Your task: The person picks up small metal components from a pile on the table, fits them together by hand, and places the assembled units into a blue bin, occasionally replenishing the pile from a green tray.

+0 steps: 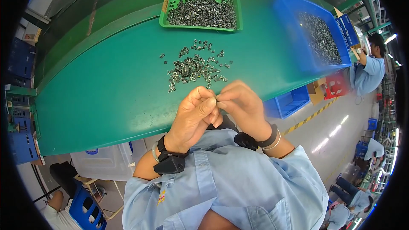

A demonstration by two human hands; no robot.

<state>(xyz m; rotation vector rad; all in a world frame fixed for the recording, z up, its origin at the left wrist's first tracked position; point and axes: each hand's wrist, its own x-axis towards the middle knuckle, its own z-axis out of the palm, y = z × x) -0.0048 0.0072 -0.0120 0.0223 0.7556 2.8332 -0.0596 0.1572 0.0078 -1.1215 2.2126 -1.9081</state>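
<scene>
We pinch one small metal clip (217,99) between left hand (194,117) and right hand (243,106) fingers, steadying it above the bench (106,98).

Tiny metal part (216,99) pinched between both hands' fingertips (208,102)

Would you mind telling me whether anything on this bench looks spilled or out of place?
A loose pile of small metal parts lies scattered on the bare green table, outside the green tray and blue bin. It sits just beyond both hands, so it seems deliberate, not spilled.

green tray (164,15) w/ metal parts | blue bin (289,25) | red crate (336,86)
</scene>
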